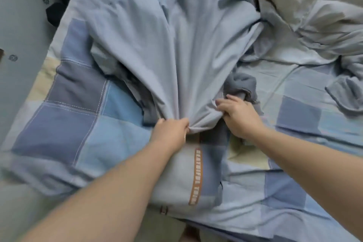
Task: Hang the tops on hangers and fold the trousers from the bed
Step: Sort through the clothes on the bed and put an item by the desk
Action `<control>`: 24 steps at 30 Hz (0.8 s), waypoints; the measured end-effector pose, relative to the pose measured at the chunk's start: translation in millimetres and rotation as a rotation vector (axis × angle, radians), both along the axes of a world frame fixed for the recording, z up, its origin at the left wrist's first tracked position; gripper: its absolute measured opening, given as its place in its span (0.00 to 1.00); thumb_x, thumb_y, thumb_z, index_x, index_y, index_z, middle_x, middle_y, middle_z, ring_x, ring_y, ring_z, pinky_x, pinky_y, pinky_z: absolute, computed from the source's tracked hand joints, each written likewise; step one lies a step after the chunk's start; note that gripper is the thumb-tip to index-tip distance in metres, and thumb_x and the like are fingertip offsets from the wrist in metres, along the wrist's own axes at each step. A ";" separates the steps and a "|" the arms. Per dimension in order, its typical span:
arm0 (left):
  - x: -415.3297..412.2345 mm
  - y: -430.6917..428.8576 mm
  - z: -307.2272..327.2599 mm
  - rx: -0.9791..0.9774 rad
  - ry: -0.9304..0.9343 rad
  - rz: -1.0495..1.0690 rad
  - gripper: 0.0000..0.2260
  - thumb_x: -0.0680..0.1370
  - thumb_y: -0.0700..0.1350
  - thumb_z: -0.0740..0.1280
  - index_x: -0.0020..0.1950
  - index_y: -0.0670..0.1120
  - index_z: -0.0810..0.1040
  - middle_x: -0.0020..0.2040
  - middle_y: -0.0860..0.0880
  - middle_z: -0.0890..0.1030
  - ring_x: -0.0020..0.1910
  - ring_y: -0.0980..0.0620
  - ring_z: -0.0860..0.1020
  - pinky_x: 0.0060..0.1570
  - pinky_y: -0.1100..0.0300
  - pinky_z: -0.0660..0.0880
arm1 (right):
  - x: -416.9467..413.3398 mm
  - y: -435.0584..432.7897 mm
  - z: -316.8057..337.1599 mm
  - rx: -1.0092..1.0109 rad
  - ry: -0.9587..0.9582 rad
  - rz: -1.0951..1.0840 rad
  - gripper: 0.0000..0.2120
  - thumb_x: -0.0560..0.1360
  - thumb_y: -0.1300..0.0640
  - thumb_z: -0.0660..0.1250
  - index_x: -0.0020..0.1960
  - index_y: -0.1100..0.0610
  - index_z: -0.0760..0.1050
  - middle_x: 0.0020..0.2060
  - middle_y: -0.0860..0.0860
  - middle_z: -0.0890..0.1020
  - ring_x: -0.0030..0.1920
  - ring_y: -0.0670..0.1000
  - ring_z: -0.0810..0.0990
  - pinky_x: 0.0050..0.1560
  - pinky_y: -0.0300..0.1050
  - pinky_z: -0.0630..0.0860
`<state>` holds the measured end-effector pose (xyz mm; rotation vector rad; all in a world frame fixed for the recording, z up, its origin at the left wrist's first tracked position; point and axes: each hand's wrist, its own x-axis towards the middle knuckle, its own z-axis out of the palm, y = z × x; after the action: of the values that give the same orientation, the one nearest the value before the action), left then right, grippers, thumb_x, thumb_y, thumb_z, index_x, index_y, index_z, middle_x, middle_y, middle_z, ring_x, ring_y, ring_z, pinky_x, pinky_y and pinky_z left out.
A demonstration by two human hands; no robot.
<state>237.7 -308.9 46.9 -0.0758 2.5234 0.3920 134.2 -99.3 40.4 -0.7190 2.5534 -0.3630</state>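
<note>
A large pale grey-blue garment (176,45) lies spread over the bed, its near edge gathered into a bunch. My left hand (170,130) grips that bunched edge from the left. My right hand (238,116) grips the same gathered cloth from the right, fingers curled into the fabric. A darker grey garment (242,86) lies partly under the pale one, just beyond my right hand. Another dark piece (146,104) peeks out under the left side. Whether the pale garment is a top or trousers cannot be told.
The bed carries a blue patchwork cover (64,124) with an orange lettered stripe (196,177). A crumpled white duvet (314,6) is heaped at the far right. A grey garment (345,94) lies at the right edge. Dark items (59,6) sit on the floor at left.
</note>
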 end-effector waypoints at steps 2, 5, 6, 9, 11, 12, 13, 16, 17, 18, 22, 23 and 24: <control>44.2 30.0 7.0 0.032 -0.099 -0.008 0.09 0.85 0.51 0.57 0.55 0.49 0.74 0.57 0.43 0.82 0.60 0.40 0.78 0.56 0.51 0.68 | 43.6 28.9 5.0 0.022 -0.139 -0.021 0.15 0.77 0.61 0.65 0.60 0.49 0.81 0.70 0.42 0.75 0.76 0.54 0.65 0.67 0.54 0.67; 103.3 69.7 28.4 0.075 -0.193 -0.019 0.09 0.84 0.51 0.58 0.54 0.49 0.74 0.56 0.43 0.82 0.58 0.39 0.78 0.56 0.50 0.69 | 105.3 69.1 20.1 0.100 -0.248 0.023 0.15 0.78 0.57 0.63 0.62 0.46 0.79 0.71 0.39 0.73 0.77 0.53 0.63 0.68 0.52 0.61; 119.9 80.9 37.5 0.089 -0.216 -0.020 0.08 0.84 0.51 0.58 0.52 0.50 0.74 0.55 0.43 0.82 0.57 0.39 0.78 0.56 0.50 0.69 | 124.1 82.6 26.7 0.129 -0.258 0.046 0.15 0.79 0.57 0.63 0.63 0.45 0.79 0.71 0.38 0.73 0.77 0.53 0.63 0.68 0.52 0.60; 156.1 107.4 64.2 0.150 -0.357 0.002 0.08 0.85 0.51 0.57 0.47 0.51 0.69 0.55 0.43 0.81 0.55 0.39 0.77 0.51 0.50 0.67 | 172.4 118.9 47.4 0.203 -0.347 0.049 0.14 0.81 0.56 0.62 0.64 0.45 0.78 0.72 0.38 0.72 0.78 0.51 0.61 0.75 0.57 0.54; 166.5 116.4 74.3 0.180 -0.445 0.045 0.09 0.84 0.52 0.59 0.46 0.51 0.69 0.55 0.44 0.80 0.55 0.40 0.77 0.48 0.51 0.66 | 195.2 136.1 57.3 0.218 -0.397 0.044 0.14 0.81 0.55 0.61 0.63 0.45 0.78 0.71 0.39 0.73 0.78 0.50 0.61 0.76 0.60 0.51; 166.7 118.5 77.1 0.188 -0.464 0.065 0.09 0.83 0.53 0.60 0.45 0.51 0.69 0.54 0.45 0.80 0.55 0.40 0.77 0.48 0.51 0.67 | 201.7 142.0 60.3 0.216 -0.399 0.048 0.13 0.81 0.54 0.61 0.63 0.45 0.78 0.70 0.39 0.74 0.77 0.50 0.61 0.76 0.61 0.50; 163.3 119.3 79.7 0.191 -0.465 0.078 0.10 0.83 0.54 0.60 0.45 0.51 0.70 0.54 0.46 0.81 0.56 0.41 0.77 0.49 0.52 0.68 | 203.9 145.9 62.5 0.207 -0.404 0.044 0.13 0.82 0.53 0.61 0.63 0.45 0.78 0.69 0.39 0.75 0.77 0.50 0.61 0.76 0.62 0.50; 136.1 115.8 82.7 0.181 -0.369 0.097 0.11 0.81 0.59 0.62 0.47 0.52 0.72 0.54 0.47 0.81 0.56 0.42 0.78 0.50 0.52 0.73 | 188.6 149.7 69.8 0.138 -0.481 -0.047 0.15 0.81 0.48 0.61 0.67 0.44 0.75 0.69 0.42 0.75 0.76 0.50 0.65 0.75 0.59 0.57; 121.2 112.7 81.2 0.165 -0.300 0.090 0.11 0.81 0.59 0.62 0.49 0.52 0.74 0.55 0.47 0.80 0.56 0.43 0.78 0.50 0.52 0.73 | 177.3 149.1 70.8 0.109 -0.473 -0.074 0.17 0.81 0.47 0.62 0.69 0.44 0.74 0.69 0.43 0.76 0.74 0.50 0.68 0.73 0.57 0.63; 103.7 108.5 78.8 0.142 -0.214 0.076 0.11 0.81 0.59 0.62 0.51 0.51 0.75 0.56 0.47 0.80 0.57 0.43 0.77 0.50 0.52 0.73 | 163.1 146.7 71.4 0.078 -0.448 -0.100 0.19 0.80 0.46 0.63 0.70 0.44 0.73 0.68 0.44 0.76 0.71 0.50 0.71 0.70 0.55 0.67; 16.2 80.3 63.2 0.017 0.108 -0.019 0.15 0.80 0.55 0.65 0.63 0.51 0.74 0.65 0.48 0.75 0.66 0.45 0.71 0.60 0.51 0.70 | 90.7 119.0 65.8 -0.033 -0.330 -0.236 0.24 0.79 0.48 0.65 0.75 0.46 0.68 0.69 0.46 0.76 0.68 0.51 0.73 0.65 0.51 0.71; -7.8 71.9 59.7 -0.018 0.161 -0.046 0.17 0.79 0.55 0.66 0.66 0.51 0.73 0.69 0.49 0.72 0.69 0.45 0.68 0.63 0.51 0.67 | 71.9 108.9 62.6 -0.046 -0.303 -0.263 0.27 0.79 0.48 0.66 0.77 0.47 0.65 0.71 0.48 0.74 0.69 0.52 0.72 0.67 0.51 0.70; -32.6 63.1 56.3 -0.059 0.210 -0.068 0.20 0.79 0.55 0.67 0.68 0.50 0.71 0.73 0.48 0.69 0.73 0.44 0.64 0.66 0.50 0.65 | 53.4 97.9 58.7 -0.060 -0.278 -0.275 0.29 0.79 0.49 0.66 0.78 0.49 0.62 0.72 0.50 0.72 0.71 0.54 0.70 0.69 0.51 0.68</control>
<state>205.1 -245.8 103.2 0.0302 2.7361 0.3128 187.6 -1.4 99.1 -0.3091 2.3829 -0.5884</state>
